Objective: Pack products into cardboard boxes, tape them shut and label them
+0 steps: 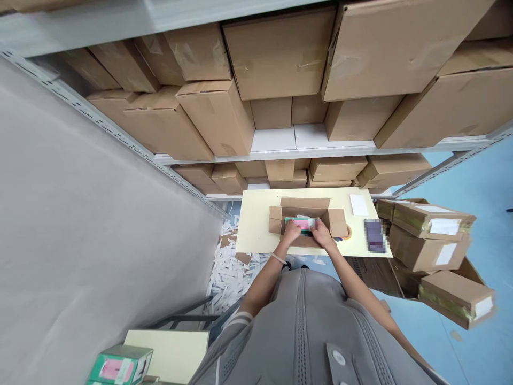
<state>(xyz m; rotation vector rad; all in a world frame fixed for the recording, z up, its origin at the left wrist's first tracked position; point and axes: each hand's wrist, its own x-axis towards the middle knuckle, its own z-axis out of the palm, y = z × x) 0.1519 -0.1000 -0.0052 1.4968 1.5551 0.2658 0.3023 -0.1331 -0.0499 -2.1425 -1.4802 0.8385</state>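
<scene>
An open cardboard box (305, 203) sits on the pale yellow table (254, 235), its flaps spread outward. Inside it lies a smaller green and pink box (303, 224). My left hand (292, 231) grips the left end of this smaller box, fingers closed. At its right end, my right hand (321, 234) is closed on the same box. The cardboard walls partly hide the fingertips. Partly tucked under the right flap is a roll of tape (348, 233).
A white sheet (358, 205) and a blurred dark item (375, 236) lie on the table's right. Taped cartons (428, 248) are stacked beside it. Shelves of cardboard boxes (280, 53) rise ahead. Paper strips (232, 272) litter the floor. Another green and pink box (120, 365) stands behind left.
</scene>
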